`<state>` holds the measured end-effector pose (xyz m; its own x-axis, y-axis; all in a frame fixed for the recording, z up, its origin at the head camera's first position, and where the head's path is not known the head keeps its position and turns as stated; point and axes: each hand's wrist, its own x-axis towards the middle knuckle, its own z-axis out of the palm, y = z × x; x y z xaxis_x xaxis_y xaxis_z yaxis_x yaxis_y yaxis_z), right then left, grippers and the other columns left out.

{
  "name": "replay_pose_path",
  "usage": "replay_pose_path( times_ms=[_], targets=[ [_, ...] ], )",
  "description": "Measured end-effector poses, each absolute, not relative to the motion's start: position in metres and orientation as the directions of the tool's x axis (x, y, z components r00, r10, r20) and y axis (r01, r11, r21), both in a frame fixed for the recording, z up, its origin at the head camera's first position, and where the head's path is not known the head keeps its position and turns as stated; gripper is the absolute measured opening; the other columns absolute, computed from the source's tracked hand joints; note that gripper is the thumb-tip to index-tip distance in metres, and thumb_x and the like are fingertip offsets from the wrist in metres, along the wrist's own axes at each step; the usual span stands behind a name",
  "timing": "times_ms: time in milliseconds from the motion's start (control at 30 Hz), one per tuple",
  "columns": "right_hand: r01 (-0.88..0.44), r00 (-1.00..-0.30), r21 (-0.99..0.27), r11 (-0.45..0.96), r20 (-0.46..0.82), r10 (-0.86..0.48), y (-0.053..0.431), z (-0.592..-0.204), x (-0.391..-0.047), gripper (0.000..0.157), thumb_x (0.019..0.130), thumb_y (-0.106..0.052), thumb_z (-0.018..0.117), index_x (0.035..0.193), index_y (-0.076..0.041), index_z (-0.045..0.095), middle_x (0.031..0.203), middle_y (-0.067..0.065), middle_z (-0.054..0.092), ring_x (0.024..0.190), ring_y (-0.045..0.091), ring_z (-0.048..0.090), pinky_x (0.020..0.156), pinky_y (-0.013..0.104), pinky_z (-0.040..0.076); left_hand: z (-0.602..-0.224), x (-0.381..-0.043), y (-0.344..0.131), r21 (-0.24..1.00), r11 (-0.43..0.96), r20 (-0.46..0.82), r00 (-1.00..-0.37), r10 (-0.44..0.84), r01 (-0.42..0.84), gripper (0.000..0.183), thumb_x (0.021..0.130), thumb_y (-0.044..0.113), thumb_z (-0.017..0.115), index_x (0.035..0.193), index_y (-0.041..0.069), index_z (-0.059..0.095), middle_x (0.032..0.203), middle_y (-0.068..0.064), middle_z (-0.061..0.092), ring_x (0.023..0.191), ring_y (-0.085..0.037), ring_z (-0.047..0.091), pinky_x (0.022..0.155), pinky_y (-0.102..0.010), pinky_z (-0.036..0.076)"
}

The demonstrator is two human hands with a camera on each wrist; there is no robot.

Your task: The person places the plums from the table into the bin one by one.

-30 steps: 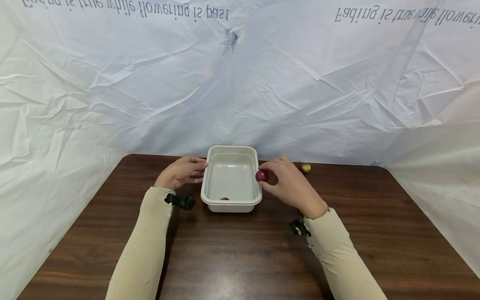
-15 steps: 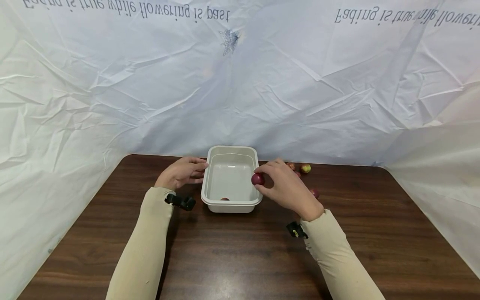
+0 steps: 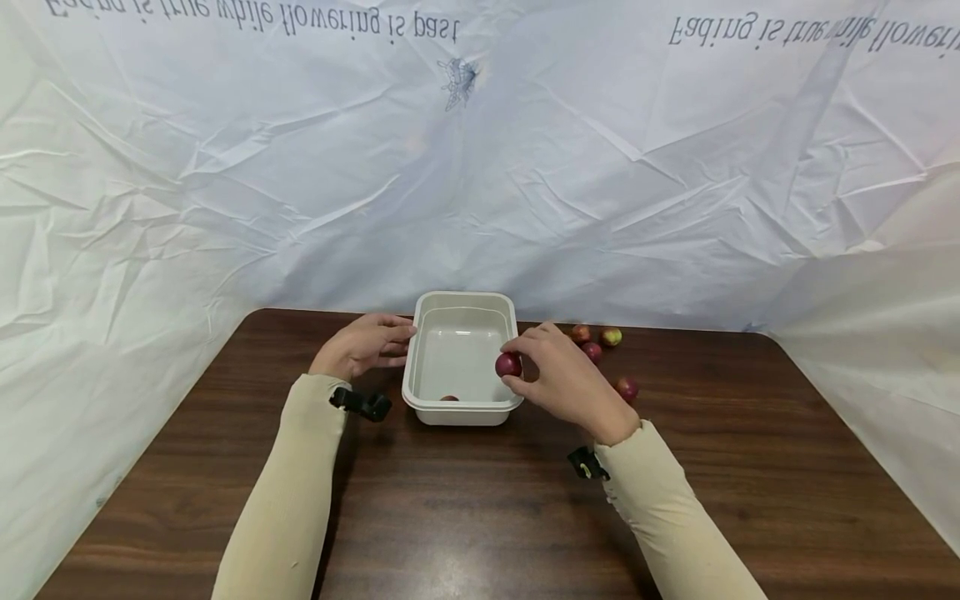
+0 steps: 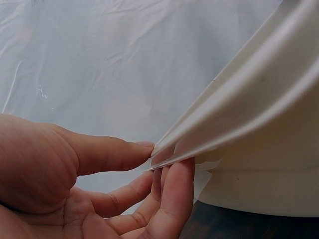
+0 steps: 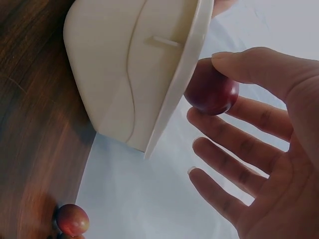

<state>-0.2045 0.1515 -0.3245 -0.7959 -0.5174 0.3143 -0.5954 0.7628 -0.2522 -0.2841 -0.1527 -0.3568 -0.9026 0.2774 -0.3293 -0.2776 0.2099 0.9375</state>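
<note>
A white plastic tub stands near the far edge of the table. My left hand pinches its left rim, thumb above and fingers below, as the left wrist view shows up close. Between the thumb and fingers of my right hand is a dark red plum, held over the tub's right rim. In the right wrist view the plum overlaps the rim's edge, and the other fingers spread out below it. Another reddish fruit lies inside the tub at its near end, mostly hidden by the wall.
To the right of the tub lie several plums, among them a yellow-green one, a red one and a dark red one beside my right wrist. A white wrinkled sheet hangs just behind the brown table.
My right hand has carried the plum left and slightly nearer, from beside the rim to over it, uncovering several plums behind the hand. The left hand and tub have stayed put.
</note>
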Motion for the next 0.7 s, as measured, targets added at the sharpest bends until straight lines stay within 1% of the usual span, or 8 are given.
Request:
replay_pose_path(
  times_ms=[200,333,467,700],
  targets=[
    [-0.591,-0.801,-0.251,0.766,0.294,-0.521,0.1501,-0.3284,-0.2047,0.026,0.09,-0.025,0.077,0.112,-0.011,0.075,0.106,0.003,0.071,0.1,0.021,0.055,0.085,0.035,0.051,-0.3567,-0.2847,-0.1529,0.936,0.215,-0.331,-0.901,0.279,-0.277,0.046,0.107,0.019,0.056,0.147,-0.001,0.047,0.137,-0.019,0.058,0.108,-0.019,0.066,0.086,-0.029,0.06],
    [-0.588,-0.804,-0.251,0.769,0.286,-0.521,0.1489,-0.3306,-0.2065,0.027,0.09,-0.025,0.078,0.112,-0.01,0.075,0.105,0.003,0.072,0.101,0.02,0.054,0.084,0.034,0.051,-0.3559,-0.2855,-0.1541,0.937,0.216,-0.329,-0.9,0.287,-0.273,0.046,0.107,0.019,0.056,0.147,-0.001,0.047,0.133,-0.017,0.061,0.108,-0.019,0.066,0.086,-0.028,0.06],
    [-0.59,-0.802,-0.243,0.77,0.287,-0.524,0.1471,-0.3319,-0.2078,0.026,0.09,-0.026,0.078,0.112,-0.011,0.076,0.106,0.003,0.073,0.101,0.021,0.055,0.085,0.035,0.051,-0.3554,-0.2864,-0.1547,0.937,0.219,-0.329,-0.898,0.293,-0.272,0.046,0.107,0.02,0.056,0.147,-0.001,0.047,0.132,-0.016,0.061,0.106,-0.018,0.066,0.085,-0.028,0.06],
    [-0.6,-0.794,-0.234,0.765,0.293,-0.533,0.1436,-0.3337,-0.2083,0.023,0.09,-0.024,0.078,0.109,-0.01,0.077,0.108,0.005,0.073,0.107,0.023,0.056,0.091,0.037,0.052,-0.3563,-0.2883,-0.1556,0.94,0.219,-0.319,-0.898,0.301,-0.261,0.046,0.107,0.02,0.056,0.146,-0.002,0.047,0.13,-0.016,0.062,0.103,-0.016,0.066,0.085,-0.028,0.06]
  ],
)
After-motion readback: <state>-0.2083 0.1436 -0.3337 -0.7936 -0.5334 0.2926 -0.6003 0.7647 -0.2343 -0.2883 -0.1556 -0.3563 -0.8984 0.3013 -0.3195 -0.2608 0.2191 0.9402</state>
